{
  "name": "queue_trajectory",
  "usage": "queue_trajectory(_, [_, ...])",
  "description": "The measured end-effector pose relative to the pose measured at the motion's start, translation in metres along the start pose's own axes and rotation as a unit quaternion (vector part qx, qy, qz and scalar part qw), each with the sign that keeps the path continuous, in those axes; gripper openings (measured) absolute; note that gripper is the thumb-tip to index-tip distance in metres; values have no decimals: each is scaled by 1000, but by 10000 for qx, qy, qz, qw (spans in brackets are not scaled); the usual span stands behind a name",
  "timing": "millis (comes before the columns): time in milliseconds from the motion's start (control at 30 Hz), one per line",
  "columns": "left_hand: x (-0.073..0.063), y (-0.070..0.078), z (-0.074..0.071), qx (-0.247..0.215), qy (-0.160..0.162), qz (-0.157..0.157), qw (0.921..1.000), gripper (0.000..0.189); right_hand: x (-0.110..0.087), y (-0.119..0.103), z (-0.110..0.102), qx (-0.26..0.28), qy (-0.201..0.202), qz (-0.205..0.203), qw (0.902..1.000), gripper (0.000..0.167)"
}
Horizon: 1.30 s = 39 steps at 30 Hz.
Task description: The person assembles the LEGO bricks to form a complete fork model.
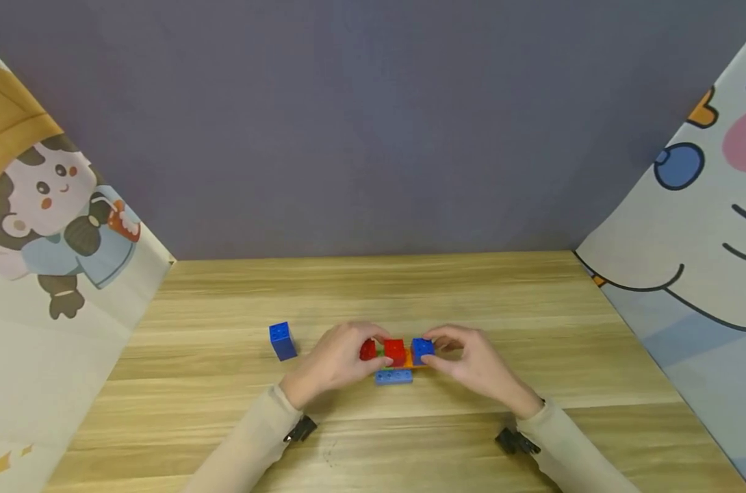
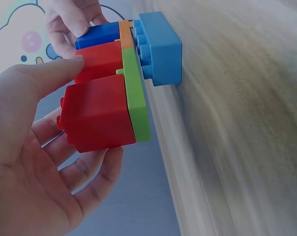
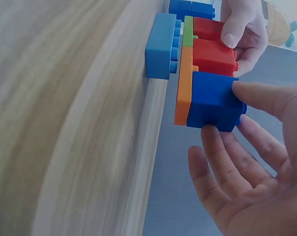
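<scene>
A row of toy building bricks hangs between the hands. Two red bricks and a blue brick sit on a green plate and an orange plate joined end to end. My left hand pinches the red bricks, thumb on the middle one and fingertips at the far side. With thumb and fingers, my right hand holds the blue brick at the other end. A light blue brick stands on the table just below the plates, studs facing them, with a narrow gap showing in the wrist views.
A stack of two dark blue bricks stands on the wooden table, left of the left hand. A grey panel rises behind the table's far edge. Printed cartoon panels flank both sides.
</scene>
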<state>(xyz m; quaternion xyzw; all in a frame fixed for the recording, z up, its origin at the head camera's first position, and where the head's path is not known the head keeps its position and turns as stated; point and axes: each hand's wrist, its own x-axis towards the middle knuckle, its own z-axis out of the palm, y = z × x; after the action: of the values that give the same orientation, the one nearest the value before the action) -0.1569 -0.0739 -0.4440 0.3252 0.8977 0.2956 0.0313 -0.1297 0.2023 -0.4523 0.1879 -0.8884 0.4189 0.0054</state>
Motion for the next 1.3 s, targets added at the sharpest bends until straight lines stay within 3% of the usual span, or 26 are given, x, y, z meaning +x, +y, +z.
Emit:
queue_trajectory(767, [-7,-2,5,-59,-68,13,10000,39,-6,3,2,75,-145,-225,9996,29])
queue_trajectory(1067, [-5,-6,16,-71,-528,-310,9981,50,-6,6,2,-2,-324,-243,9992,32])
queue_trajectory(1300, [-5,-7,21,-153,-673,-470,9965,58,-5,6,5,69,-264,-404,9988,28])
